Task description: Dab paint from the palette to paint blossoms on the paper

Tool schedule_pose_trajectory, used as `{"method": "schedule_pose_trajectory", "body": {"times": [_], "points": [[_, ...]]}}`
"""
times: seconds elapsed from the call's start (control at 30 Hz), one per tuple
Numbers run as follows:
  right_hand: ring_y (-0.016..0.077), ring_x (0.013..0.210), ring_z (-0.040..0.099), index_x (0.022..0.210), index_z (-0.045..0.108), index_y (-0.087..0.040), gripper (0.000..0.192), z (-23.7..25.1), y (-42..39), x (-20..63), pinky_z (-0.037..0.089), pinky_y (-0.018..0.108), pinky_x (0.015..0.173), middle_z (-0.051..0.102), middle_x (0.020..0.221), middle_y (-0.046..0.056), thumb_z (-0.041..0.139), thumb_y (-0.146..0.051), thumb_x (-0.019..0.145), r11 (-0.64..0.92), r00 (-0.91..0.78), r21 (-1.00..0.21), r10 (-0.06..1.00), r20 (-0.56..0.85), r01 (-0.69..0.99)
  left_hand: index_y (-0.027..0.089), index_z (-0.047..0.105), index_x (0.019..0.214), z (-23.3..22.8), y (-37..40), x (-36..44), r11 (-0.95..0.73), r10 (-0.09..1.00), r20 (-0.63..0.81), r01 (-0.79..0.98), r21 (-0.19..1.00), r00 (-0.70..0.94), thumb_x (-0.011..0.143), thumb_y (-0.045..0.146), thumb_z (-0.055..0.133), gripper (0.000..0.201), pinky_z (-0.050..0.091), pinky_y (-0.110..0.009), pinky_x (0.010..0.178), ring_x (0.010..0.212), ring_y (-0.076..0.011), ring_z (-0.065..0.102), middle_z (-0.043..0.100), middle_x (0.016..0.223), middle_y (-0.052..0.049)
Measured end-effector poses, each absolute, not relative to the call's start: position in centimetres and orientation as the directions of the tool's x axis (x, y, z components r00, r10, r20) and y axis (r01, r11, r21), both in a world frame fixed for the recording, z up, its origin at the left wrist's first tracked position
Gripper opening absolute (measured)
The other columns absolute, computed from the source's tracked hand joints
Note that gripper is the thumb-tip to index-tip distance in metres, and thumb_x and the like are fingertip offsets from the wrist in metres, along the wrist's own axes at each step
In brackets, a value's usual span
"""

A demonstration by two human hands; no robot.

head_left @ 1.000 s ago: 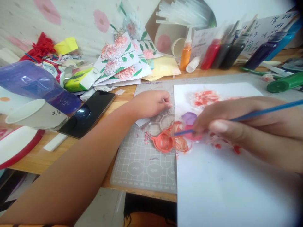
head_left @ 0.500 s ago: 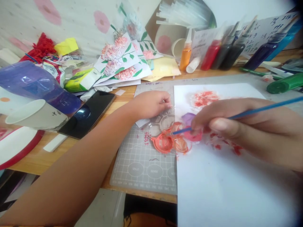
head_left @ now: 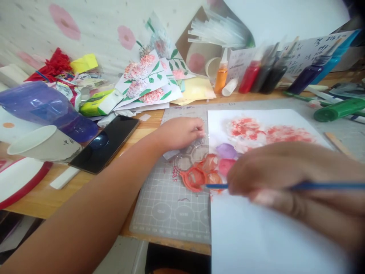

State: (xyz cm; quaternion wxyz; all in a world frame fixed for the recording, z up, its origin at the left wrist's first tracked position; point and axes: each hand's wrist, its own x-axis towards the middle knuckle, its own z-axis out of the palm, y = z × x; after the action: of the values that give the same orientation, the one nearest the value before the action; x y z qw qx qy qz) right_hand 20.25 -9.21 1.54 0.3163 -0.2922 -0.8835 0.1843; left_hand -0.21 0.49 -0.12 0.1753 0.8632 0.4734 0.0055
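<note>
My right hand (head_left: 288, 182) grips a thin blue paintbrush (head_left: 322, 186), whose tip reaches the orange-red well of a clear plastic paint palette (head_left: 199, 167). The palette lies across the left edge of a white paper sheet (head_left: 270, 236) that carries red flower blotches (head_left: 265, 131). My left hand (head_left: 181, 131) rests with curled fingers on the palette's far edge, pressing it onto the grey cutting mat (head_left: 171, 201). Purple and pink paint fill other wells.
A black phone (head_left: 105, 142), paper cup (head_left: 42, 144), purple bottle (head_left: 48, 108) and red-rimmed plate (head_left: 19, 179) lie at left. Flower paintings (head_left: 148, 78) are piled at the back. Paint bottles (head_left: 251, 74) and a green tube (head_left: 339, 108) stand at the back right.
My right hand has slid down and toward me with the brush, uncovering more red blotches on the paper. The brush tip now sits in the orange-red well. The view shifted slightly.
</note>
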Motion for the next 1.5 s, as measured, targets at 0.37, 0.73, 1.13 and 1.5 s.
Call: {"method": "schedule_pose_trajectory", "body": {"times": [0.37, 0.73, 1.13, 1.5], "points": [[0.0000, 0.051, 0.049, 0.073, 0.059, -0.015, 0.025, 2.2, -8.7, 19.2, 0.036, 0.011, 0.049, 0.056, 0.059, -0.005, 0.047, -0.018, 0.095, 0.788, -0.663, -0.536, 0.578, 0.476, 0.302, 0.018, 0.065, 0.085, -0.2, 0.3, 0.1, -0.434, 0.856, -0.130, 0.833, 0.342, 0.500, 0.088, 0.037, 0.047, 0.026, 0.040, -0.030, 0.067, 0.079, -0.0191, 0.058, 0.069, 0.086, -0.003], [0.0054, 0.061, 0.055, 0.074, 0.059, -0.015, 0.028, 1.3, -9.0, 19.1, 0.042, 0.016, 0.055, 0.060, 0.068, -0.002, 0.042, -0.019, 0.095, 0.848, -0.689, -0.461, 0.499, 0.525, 0.263, 0.018, 0.065, 0.087, -0.7, 0.5, 0.1, -0.436, 0.867, -0.110, 0.846, 0.307, 0.487, 0.088, 0.034, 0.047, 0.025, 0.042, -0.029, 0.069, 0.081, -0.0179, 0.060, 0.070, 0.089, -0.003], [-0.0012, 0.067, 0.061, 0.083, 0.058, -0.014, 0.020, 1.5, -7.9, 20.5, 0.047, 0.004, 0.065, 0.065, 0.077, -0.004, 0.044, -0.012, 0.097, 0.908, -0.693, -0.294, 0.417, 0.587, 0.297, 0.018, 0.066, 0.089, -0.7, 0.5, 0.0, -0.431, 0.871, -0.107, 0.851, 0.301, 0.479, 0.089, 0.035, 0.045, 0.027, 0.044, -0.033, 0.074, 0.083, -0.0205, 0.061, 0.070, 0.089, -0.004], [-0.0010, 0.074, 0.062, 0.088, 0.058, -0.016, 0.015, 1.0, -7.7, 21.1, 0.049, 0.004, 0.067, 0.066, 0.082, -0.004, 0.046, -0.017, 0.097, 0.876, -0.719, -0.417, 0.450, 0.529, 0.242, 0.020, 0.065, 0.089, -0.6, 0.5, 0.1, -0.417, 0.880, -0.103, 0.859, 0.298, 0.463, 0.090, 0.037, 0.049, 0.023, 0.040, -0.030, 0.070, 0.082, -0.0186, 0.061, 0.070, 0.089, -0.001]]}}
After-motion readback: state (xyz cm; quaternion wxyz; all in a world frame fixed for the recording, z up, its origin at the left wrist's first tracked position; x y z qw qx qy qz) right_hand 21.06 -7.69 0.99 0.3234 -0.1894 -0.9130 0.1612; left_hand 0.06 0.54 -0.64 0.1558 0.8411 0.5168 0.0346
